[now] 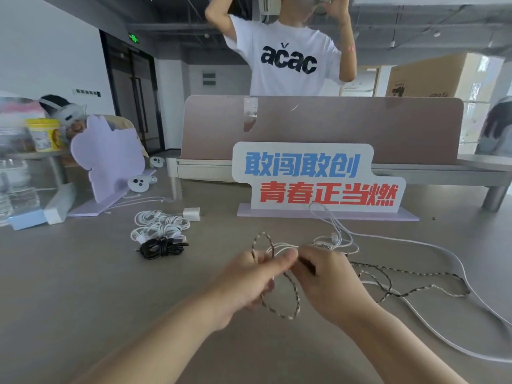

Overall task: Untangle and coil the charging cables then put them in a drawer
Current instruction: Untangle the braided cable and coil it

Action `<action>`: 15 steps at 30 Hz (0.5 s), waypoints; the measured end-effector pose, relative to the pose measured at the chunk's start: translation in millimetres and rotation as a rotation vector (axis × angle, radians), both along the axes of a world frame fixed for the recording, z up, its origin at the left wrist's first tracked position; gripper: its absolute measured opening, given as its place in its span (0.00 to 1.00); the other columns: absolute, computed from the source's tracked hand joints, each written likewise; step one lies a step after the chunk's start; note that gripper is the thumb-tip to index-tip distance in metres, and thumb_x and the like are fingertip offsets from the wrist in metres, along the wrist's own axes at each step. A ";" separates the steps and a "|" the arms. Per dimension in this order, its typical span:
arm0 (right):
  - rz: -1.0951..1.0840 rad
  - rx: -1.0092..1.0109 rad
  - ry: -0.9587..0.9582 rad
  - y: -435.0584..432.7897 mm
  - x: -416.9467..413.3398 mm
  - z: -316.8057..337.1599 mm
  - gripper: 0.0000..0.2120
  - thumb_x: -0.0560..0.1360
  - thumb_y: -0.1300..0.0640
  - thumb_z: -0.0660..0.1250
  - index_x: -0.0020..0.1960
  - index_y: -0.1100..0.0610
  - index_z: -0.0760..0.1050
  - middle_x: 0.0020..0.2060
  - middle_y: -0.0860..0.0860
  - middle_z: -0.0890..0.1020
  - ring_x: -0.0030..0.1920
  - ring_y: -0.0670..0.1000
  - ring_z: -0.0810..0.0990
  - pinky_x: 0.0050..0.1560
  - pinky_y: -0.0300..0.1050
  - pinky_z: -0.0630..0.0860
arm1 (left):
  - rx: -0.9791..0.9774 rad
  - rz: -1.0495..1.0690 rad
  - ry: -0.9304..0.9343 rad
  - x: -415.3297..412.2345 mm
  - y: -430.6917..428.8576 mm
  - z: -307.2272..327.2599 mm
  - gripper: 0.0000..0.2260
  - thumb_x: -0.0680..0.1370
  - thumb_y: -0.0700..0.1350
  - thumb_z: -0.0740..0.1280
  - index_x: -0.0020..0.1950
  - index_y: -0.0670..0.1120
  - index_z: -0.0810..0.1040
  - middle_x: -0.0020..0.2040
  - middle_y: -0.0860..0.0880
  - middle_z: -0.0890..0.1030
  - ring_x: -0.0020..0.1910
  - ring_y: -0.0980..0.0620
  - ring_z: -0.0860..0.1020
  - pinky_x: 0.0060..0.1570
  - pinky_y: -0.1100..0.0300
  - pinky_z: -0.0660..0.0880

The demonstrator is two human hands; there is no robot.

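Head view: matte grey table [83, 286] carries everything. Long flat white cable [454, 259] snakes loosely at right. Left hand [249, 278] grips oval loops of speckled braided cable [293, 306] above mid-table; right hand [329, 278] pinches its strand. Tidy round white coils [159, 224] and black coil [162, 247] lie left.

Bright, even daylight with soft shadows; wide-angle bending at the edges, left clutter blurred.
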State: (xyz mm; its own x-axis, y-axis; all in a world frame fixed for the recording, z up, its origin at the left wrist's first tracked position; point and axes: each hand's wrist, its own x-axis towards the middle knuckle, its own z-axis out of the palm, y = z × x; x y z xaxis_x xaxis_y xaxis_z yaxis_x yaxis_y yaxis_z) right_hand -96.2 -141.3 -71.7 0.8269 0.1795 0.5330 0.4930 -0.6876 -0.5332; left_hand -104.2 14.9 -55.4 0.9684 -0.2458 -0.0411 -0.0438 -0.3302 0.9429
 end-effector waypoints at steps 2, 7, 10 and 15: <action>0.015 -0.002 0.030 0.9 0.1 0.2 0.13 0.73 0.62 0.65 0.31 0.49 0.72 0.28 0.42 0.75 0.31 0.44 0.70 0.31 0.36 0.65 | 0.127 -0.057 0.036 -4.3 0.3 -1.9 0.15 0.75 0.61 0.65 0.37 0.50 0.75 0.20 0.58 0.66 0.21 0.61 0.65 0.23 0.68 0.61; -0.037 -0.027 0.132 -11.5 5.4 1.9 0.14 0.76 0.53 0.63 0.33 0.54 0.71 0.24 0.48 0.70 0.26 0.46 0.64 0.28 0.36 0.61 | -0.515 0.109 0.161 19.5 20.8 8.7 0.15 0.79 0.47 0.62 0.33 0.49 0.72 0.21 0.55 0.60 0.18 0.58 0.60 0.21 0.68 0.57; -0.109 -0.007 0.207 -23.3 10.2 4.6 0.13 0.77 0.52 0.63 0.37 0.58 0.76 0.24 0.48 0.71 0.24 0.45 0.65 0.28 0.39 0.63 | -1.185 0.398 0.080 45.6 59.0 14.5 0.14 0.82 0.43 0.57 0.35 0.49 0.69 0.22 0.55 0.60 0.19 0.58 0.57 0.19 0.68 0.55; -0.135 0.047 0.135 -16.7 4.2 7.4 0.18 0.77 0.54 0.62 0.30 0.56 0.66 0.20 0.47 0.66 0.23 0.46 0.63 0.27 0.39 0.59 | -1.315 0.366 0.106 48.4 67.0 6.6 0.13 0.82 0.50 0.57 0.50 0.45 0.78 0.25 0.55 0.64 0.20 0.58 0.59 0.21 0.67 0.59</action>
State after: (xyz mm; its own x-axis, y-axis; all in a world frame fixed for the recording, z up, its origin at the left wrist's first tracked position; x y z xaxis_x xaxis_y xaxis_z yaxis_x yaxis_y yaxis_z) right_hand -91.9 -158.0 -64.3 0.9061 0.0398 0.4211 0.3200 -0.7155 -0.6209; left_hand -55.8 81.9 -48.8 0.9928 0.1058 -0.0557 -0.0566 0.8264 0.5602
